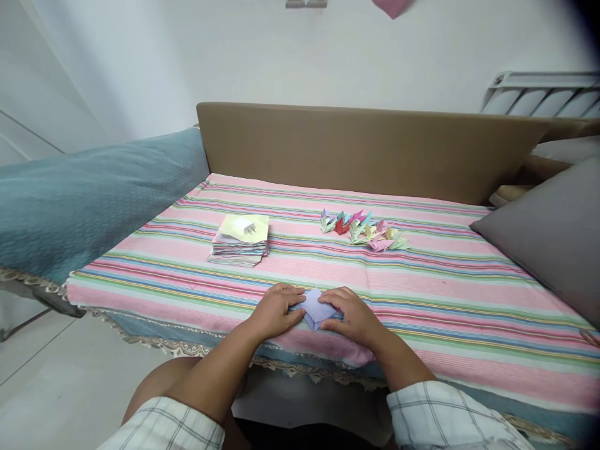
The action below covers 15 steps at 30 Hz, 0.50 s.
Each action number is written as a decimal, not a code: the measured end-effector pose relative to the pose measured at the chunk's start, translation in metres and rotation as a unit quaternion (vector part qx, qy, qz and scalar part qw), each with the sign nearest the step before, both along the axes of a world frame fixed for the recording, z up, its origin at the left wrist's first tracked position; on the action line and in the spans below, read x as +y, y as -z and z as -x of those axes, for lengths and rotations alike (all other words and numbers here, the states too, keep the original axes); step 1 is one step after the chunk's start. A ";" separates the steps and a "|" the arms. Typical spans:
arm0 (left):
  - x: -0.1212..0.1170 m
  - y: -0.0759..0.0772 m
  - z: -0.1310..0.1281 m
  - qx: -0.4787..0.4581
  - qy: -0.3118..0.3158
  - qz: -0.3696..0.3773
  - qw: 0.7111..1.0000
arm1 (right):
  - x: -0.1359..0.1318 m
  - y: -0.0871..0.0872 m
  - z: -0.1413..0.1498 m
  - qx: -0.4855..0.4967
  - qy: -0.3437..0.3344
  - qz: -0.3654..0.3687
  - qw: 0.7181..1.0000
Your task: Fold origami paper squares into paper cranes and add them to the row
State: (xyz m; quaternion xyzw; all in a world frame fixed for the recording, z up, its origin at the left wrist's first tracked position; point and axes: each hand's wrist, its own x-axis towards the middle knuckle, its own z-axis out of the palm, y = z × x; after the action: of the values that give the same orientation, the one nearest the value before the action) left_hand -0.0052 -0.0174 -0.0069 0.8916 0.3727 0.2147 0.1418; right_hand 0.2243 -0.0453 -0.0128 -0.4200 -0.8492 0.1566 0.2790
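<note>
A small lavender sheet of origami paper [317, 307], partly folded into a diamond, lies on the striped cloth close to the front edge. My left hand [277, 310] grips its left side between thumb and fingers. On the opposite side my right hand [350, 314] pinches the paper's right edge in the same way. The fingertips of both hands cover the side corners of the paper. Its top point and a lower folded flap show between them.
Beyond my left hand stands a stack of coloured paper squares [240, 240] with a small white object [244, 225] on top. Several folded paper cranes [363, 230] sit in a group behind my right hand. A grey cushion [553, 231] leans at the right; a brown backrest [356, 150] borders the back.
</note>
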 end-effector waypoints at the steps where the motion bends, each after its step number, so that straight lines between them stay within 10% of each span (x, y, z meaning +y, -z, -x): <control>1: 0.000 0.000 0.000 0.001 0.000 -0.005 1.000 | 0.000 -0.001 0.000 -0.003 -0.001 0.000 1.000; 15: -0.004 0.000 -0.012 -0.006 -0.070 -0.020 0.997 | 0.001 0.006 0.012 -0.071 0.094 -0.059 0.991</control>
State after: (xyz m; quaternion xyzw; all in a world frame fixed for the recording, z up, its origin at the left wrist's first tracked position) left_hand 0.0067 -0.0217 -0.0066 0.8646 0.4289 0.2372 0.1105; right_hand 0.2125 -0.0444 -0.0192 -0.4906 -0.8315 0.0488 0.2559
